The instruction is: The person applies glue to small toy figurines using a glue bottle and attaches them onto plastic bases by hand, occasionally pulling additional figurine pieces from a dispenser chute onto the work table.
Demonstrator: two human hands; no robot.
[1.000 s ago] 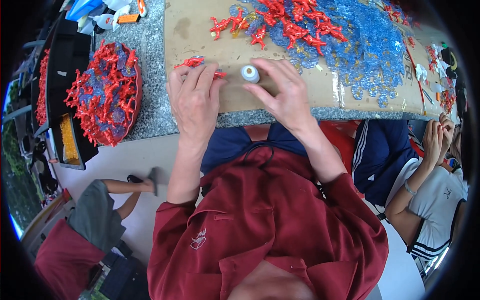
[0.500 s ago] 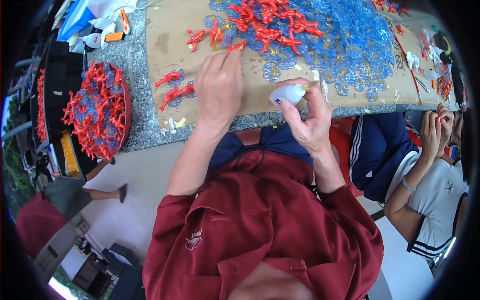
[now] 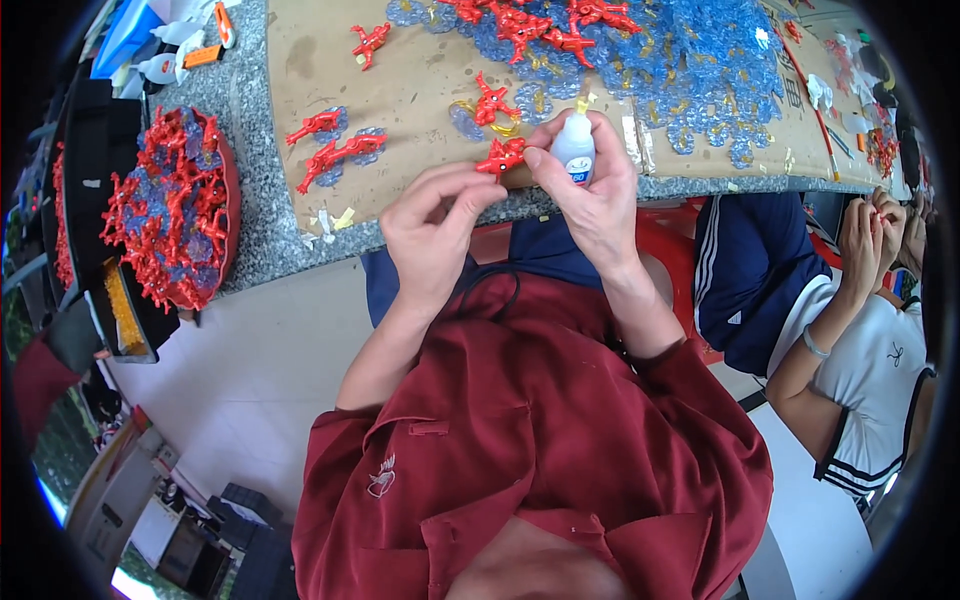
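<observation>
Above the table's near edge, my left hand [image 3: 437, 222] pinches a small red plastic figure [image 3: 502, 156] between thumb and fingertips. My right hand [image 3: 598, 200] is wrapped round a white squeeze bottle [image 3: 574, 152] with a thin yellowish nozzle pointing away from me; its thumb comes close to the red figure. Just beyond, another red figure [image 3: 492, 103] lies beside a clear blue disc [image 3: 465, 122] with a yellow part. To the left, red figures [image 3: 340, 158] rest on blue discs, and a single red figure [image 3: 370, 45] lies farther off.
A heap of clear blue discs [image 3: 690, 75] with red figures covers the far cardboard [image 3: 320, 80]. At left stands a red bowl [image 3: 232, 215] full of figures and discs, near an orange cutter [image 3: 203, 56]. A co-worker's hands [image 3: 868, 240] are busy at right.
My left hand has drawn back from the far pieces with a red figure. The bottle, in my right hand, has turned from sideways to nozzle-away, and both hands have come together.
</observation>
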